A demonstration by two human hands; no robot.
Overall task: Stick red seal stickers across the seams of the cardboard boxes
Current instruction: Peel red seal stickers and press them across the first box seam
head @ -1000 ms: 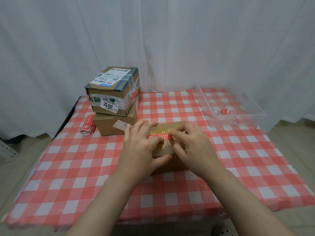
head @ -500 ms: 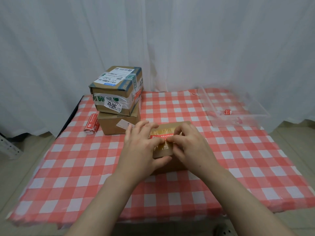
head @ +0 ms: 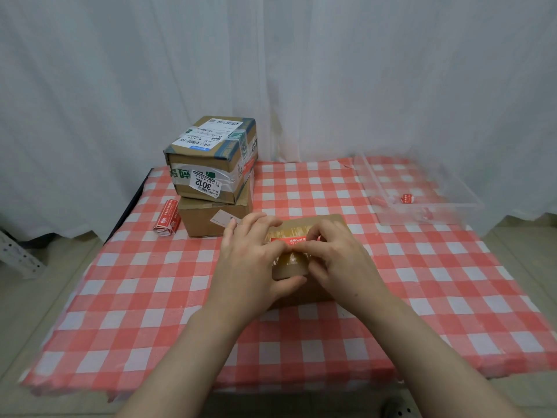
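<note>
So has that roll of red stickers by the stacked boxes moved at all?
No. The sticker roll lies just left of the bottom stacked box, same as before.

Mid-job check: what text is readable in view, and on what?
"3012": white label on the upper stacked box, upside down.
Its top shipping label: too small.
Its green tape print: blurred.
White characters on the red seal sticker, near cardboard box: blurred.
Print on the folded red stickers: too small.
</note>
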